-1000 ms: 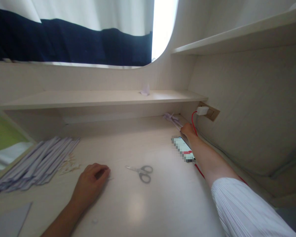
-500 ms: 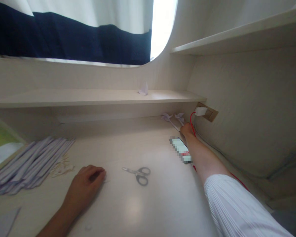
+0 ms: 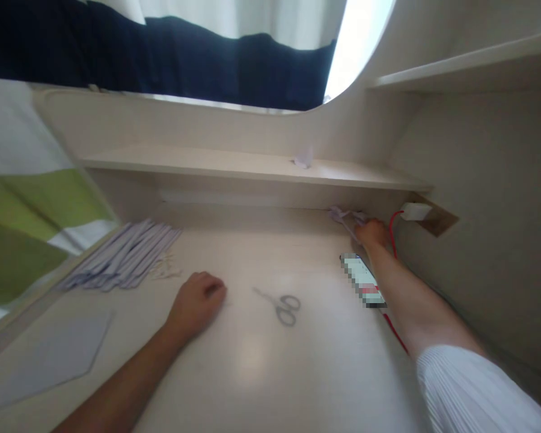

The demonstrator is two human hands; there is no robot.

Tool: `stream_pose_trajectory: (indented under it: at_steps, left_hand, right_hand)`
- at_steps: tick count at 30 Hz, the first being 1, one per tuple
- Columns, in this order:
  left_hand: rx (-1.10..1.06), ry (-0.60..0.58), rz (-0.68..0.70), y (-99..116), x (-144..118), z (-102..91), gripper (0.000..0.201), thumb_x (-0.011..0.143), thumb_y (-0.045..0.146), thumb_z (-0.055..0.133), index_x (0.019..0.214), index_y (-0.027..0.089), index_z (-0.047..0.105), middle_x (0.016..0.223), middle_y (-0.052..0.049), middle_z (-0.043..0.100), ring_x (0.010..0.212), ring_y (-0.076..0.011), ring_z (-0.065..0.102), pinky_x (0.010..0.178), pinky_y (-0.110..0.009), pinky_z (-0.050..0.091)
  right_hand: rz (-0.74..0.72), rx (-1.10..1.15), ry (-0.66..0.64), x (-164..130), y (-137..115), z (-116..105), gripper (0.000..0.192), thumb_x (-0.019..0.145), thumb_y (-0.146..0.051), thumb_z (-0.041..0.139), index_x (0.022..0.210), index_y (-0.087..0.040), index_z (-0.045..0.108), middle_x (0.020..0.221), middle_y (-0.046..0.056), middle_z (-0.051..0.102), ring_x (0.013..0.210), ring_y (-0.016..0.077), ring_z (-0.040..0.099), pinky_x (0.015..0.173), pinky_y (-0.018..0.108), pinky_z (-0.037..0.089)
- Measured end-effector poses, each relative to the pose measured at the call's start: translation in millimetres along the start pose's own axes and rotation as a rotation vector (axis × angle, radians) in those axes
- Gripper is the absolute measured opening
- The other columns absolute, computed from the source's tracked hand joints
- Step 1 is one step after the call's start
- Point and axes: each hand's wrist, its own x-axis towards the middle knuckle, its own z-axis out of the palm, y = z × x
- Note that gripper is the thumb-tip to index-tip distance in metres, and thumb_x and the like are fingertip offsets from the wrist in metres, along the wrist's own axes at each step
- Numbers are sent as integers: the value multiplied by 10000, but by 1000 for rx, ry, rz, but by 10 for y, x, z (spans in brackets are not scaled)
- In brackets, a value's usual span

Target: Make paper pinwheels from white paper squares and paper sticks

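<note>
My right hand reaches to the desk's back right corner, its fingers closed at a white paper pinwheel on a paper stick. The fingertips are partly hidden. Just left of it lies another paper pinwheel, its stick pointing toward me. My left hand rests on the desk with fingers curled together; what they hold, if anything, is too small to name. Grey-handled scissors lie to its right, slightly blurred. A phone with a lit screen lies beside my right forearm.
Rolled paper sticks are heaped at the left, with small pale pieces beside them. A paper sheet lies front left. A folded paper piece stands on the shelf. A red cable runs from a white charger.
The view has swung left, so the scene sits further right. My right hand has come closer to the right-hand pinwheel and covers more of its stick. My left hand stays curled on the desk.
</note>
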Motion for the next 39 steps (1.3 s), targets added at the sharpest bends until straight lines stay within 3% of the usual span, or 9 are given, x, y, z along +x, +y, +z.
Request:
stream_pose_trajectory:
  at_steps: [4, 8, 12, 15, 20, 24, 27, 31, 39]
  left_hand:
    - [2, 16, -19, 52, 12, -1, 230, 912, 285, 614, 822, 183, 800, 904, -102, 760, 952, -275, 653, 908, -419, 494]
    - [-1, 38, -32, 52, 23, 21, 196, 914, 258, 668, 890, 148, 829, 939, -123, 776, 1000, -267, 667, 936, -399, 506]
    - [-19, 65, -35, 93, 9, -124, 202, 929, 233, 649, 962, 152, 831, 989, -106, 790, 1002, -231, 700, 969, -365, 532]
    - [-18, 85, -50, -8, -71, -490, 285, 941, 308, 636, 1141, 201, 807, 1141, -87, 792, 1079, -224, 716, 1046, -361, 529]
    - [84, 27, -188, -552, -505, -1319, 531, 802, 479, 718, 1229, 168, 778, 1326, -158, 751, 1283, -350, 670, 1142, -453, 500]
    - [174, -44, -310, -905, -1058, -1740, 893, 597, 569, 798, 1338, 77, 715, 1464, -271, 653, 1400, -490, 577, 1216, -577, 418]
    - [185, -128, -322, -1076, -1345, -1889, 981, 524, 603, 831, 1379, 140, 704, 1505, -223, 643, 1360, -475, 626, 1183, -545, 475]
    - [189, -220, -345, -1280, -1429, -1968, 764, 582, 704, 789, 1193, 246, 790, 1437, -108, 719, 1293, -423, 682, 1120, -455, 535]
    - [174, -157, -330, -1324, -1413, -1982, 663, 700, 742, 716, 1111, 230, 813, 1330, -134, 773, 1225, -381, 712, 1140, -463, 507]
  right_hand:
    - [-128, 43, 2, -397, -561, -105, 276, 1039, -336, 659, 1230, -148, 723, 1254, 150, 736, 1144, 294, 712, 992, 466, 574]
    - [-419, 163, -94, -1350, -1002, -101, 200, 998, -339, 655, 1066, -202, 784, 1073, 115, 805, 995, 261, 748, 896, 348, 551]
    - [-637, 217, -193, -2354, -1108, -11, 151, 942, -348, 698, 947, -223, 782, 1056, 88, 803, 982, 249, 729, 882, 321, 534]
    - [-656, 195, -213, -2745, -1042, 88, 211, 946, -345, 675, 1010, -178, 786, 1070, 107, 792, 1032, 271, 706, 915, 350, 516]
    - [-604, 129, -216, -2845, -926, 200, 268, 975, -284, 657, 1172, -138, 767, 1185, 147, 765, 1161, 295, 662, 1015, 403, 508]
    - [-587, 76, -221, -2789, -972, 197, 271, 1035, -362, 681, 1232, -179, 711, 1303, 108, 707, 1175, 264, 684, 1015, 489, 571]
    - [-584, 46, -215, -2742, -1045, 187, 339, 1043, -370, 680, 1330, -191, 670, 1369, 117, 674, 1161, 263, 695, 984, 485, 603]
    - [-560, 6, -209, -2680, -1162, 243, 355, 1041, -367, 683, 1347, -190, 661, 1374, 118, 669, 1158, 265, 697, 974, 485, 609]
    - [-583, 7, -217, -2636, -1269, 362, 326, 1039, -375, 684, 1302, -183, 682, 1345, 113, 685, 1162, 265, 694, 991, 491, 595]
